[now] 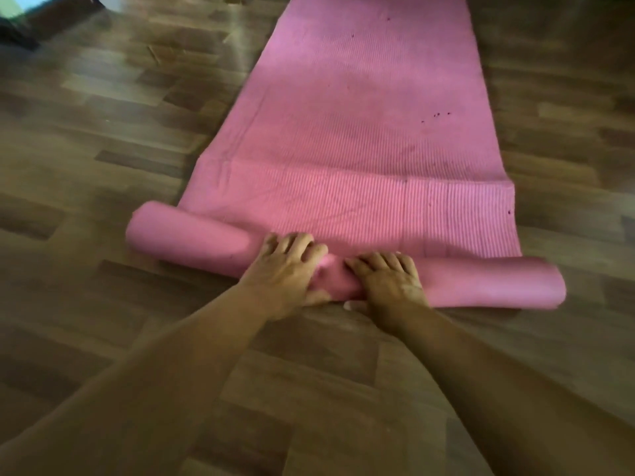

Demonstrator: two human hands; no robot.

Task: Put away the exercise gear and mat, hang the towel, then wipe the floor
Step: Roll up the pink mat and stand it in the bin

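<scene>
Wood-plank floor (103, 149) fills the frame, blurred at the edges; a pink ribbed mat (360, 132) lies flat along it, running away from the camera, its near end wound into a roll (192, 238) lying crosswise and skewed. Left hand (285, 269) and right hand (388, 280) sit side by side on the roll's middle, each grip curled over its top, fingers spread, thumbs tucked under the near side.
</scene>
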